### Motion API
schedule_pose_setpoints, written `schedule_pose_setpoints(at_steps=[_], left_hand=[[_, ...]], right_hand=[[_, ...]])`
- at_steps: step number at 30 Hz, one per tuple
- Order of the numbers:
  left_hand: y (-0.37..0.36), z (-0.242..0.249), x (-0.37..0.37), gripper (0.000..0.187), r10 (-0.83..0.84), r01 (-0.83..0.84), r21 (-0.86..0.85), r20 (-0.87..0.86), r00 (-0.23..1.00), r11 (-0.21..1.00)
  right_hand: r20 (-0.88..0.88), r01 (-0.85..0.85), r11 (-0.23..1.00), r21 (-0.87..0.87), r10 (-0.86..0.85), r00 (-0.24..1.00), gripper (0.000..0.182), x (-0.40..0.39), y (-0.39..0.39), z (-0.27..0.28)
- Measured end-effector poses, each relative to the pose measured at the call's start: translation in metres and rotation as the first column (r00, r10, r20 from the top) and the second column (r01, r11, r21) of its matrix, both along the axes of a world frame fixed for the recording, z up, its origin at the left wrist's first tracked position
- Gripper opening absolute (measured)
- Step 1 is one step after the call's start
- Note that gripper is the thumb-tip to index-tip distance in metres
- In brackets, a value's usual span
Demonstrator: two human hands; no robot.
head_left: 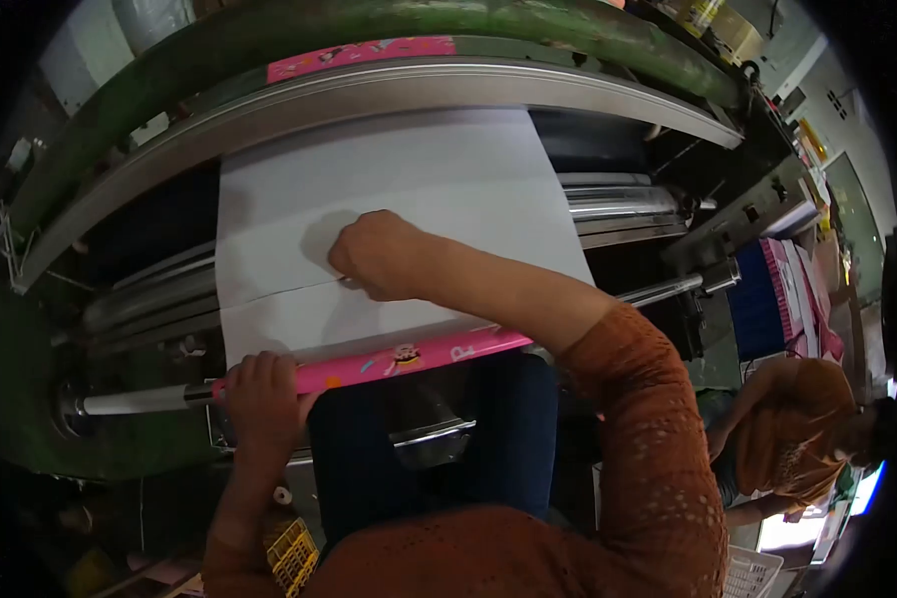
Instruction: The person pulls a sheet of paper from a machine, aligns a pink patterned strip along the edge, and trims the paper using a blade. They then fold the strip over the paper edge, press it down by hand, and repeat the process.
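Note:
A wide white sheet (448,164) runs down from under a metal bar to a roll with a pink, cartoon-printed outer face (429,357). My left hand (261,391) wraps round the roll's left end, thumb underneath. Closed, my right hand (377,257) rests low on the middle of the sheet. Whatever its fingers hold is hidden; a tiny dark bit shows below them. From the sheet's left edge, a thin line like a cut or seam (279,293) reaches to this hand. The roll sits on a metal shaft (135,401) that sticks out on both sides.
The metal bar (389,88) and a green roller (369,25) cross the far side of the machine. Shiny rollers (623,204) lie to the right. Another person (792,429) sits at the right. A yellow basket (291,558) stands low at the left.

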State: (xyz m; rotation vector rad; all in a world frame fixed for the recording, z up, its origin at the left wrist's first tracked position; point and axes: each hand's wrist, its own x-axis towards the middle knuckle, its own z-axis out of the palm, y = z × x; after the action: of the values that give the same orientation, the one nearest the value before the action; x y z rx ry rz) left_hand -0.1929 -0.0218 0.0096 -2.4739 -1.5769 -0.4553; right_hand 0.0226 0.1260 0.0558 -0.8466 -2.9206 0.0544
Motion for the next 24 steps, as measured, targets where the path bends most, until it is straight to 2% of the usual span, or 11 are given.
schedule_pose_setpoints(at_steps=[3,5,7,9,11,14,16,18,21,22,24], left_hand=[[0.001,-0.001,-0.001,0.047,0.015,-0.015,0.011,-0.042,0.999,1.000],[0.001,0.001,-0.006,0.047,0.010,-0.009,0.018,-0.057,0.998,1.000],[0.003,0.004,-0.010,0.043,-0.007,-0.002,-0.075,-0.118,0.993,0.997],[0.006,0.001,-0.027,0.041,-0.046,0.027,-0.113,-0.176,0.983,0.993],[0.015,0.002,-0.011,0.040,-0.091,0.054,-0.160,-0.232,0.968,0.986],[0.018,-0.001,0.065,0.030,-0.165,0.144,-0.107,-0.224,0.961,0.984],[0.020,0.014,0.155,0.024,-0.273,0.261,-0.109,-0.118,0.955,0.959],[0.028,0.007,0.244,0.009,-0.287,0.301,0.031,-0.222,0.932,0.953],[0.035,-0.005,0.374,0.002,-0.334,0.334,0.132,-0.025,0.942,0.933],[0.038,-0.007,0.409,0.003,-0.421,0.411,0.105,0.098,0.902,0.906],[0.036,0.002,0.477,0.010,-0.316,0.316,0.001,0.041,0.948,0.949]], right_hand=[[0.124,0.175,0.983,-0.056,-0.167,0.978,0.012,0.107,-0.007,0.007],[0.215,0.138,0.987,0.087,-0.154,0.964,0.010,0.194,-0.004,0.004],[0.572,0.334,0.916,0.221,-0.400,0.716,0.007,0.255,-0.013,0.034],[0.422,0.429,0.842,0.328,-0.536,0.731,0.006,0.293,-0.022,0.061],[-0.299,0.487,0.837,0.250,-0.411,0.861,0.006,0.282,-0.062,0.078],[-0.766,0.500,0.865,-0.048,-0.353,0.538,0.016,0.251,-0.124,0.058],[-0.800,0.499,0.862,-0.084,-0.358,0.482,0.014,0.247,-0.146,0.028],[-0.864,0.508,0.793,-0.338,-0.475,0.168,0.006,0.248,-0.170,0.001],[-0.840,0.529,0.675,-0.514,-0.521,-0.152,0.004,0.277,-0.207,-0.027],[-0.831,0.529,0.651,-0.544,-0.507,-0.230,0.006,0.287,-0.219,-0.031],[-0.845,0.599,0.604,-0.526,-0.451,-0.287,0.005,0.309,-0.236,-0.033]])
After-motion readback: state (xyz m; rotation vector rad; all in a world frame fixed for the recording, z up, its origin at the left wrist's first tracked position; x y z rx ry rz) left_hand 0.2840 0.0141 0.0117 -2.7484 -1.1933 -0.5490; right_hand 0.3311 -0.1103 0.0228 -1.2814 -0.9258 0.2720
